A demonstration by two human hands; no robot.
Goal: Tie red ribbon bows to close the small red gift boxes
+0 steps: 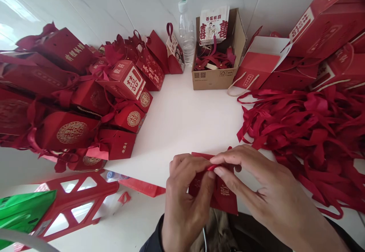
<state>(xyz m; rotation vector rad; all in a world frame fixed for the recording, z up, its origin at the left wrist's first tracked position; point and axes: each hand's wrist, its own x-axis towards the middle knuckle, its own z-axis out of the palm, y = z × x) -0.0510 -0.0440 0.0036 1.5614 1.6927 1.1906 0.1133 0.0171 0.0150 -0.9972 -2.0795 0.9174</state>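
At the near edge of the white table, a small red gift box with pale gold lettering sits between my hands. My left hand pinches a red ribbon at the top of the box between thumb and fingers. From the other side, the thumb and index finger of my right hand close on the same ribbon. Fingers cover much of the ribbon and the box's upper part, so I cannot tell whether it is knotted. To the right of my right hand lies a large heap of loose red ribbons.
Red boxes tied with ribbon are stacked at the left. A cardboard box and a clear plastic bottle stand by the tiled wall. Larger red boxes pile up at back right. A red plastic stool stands below, at left.
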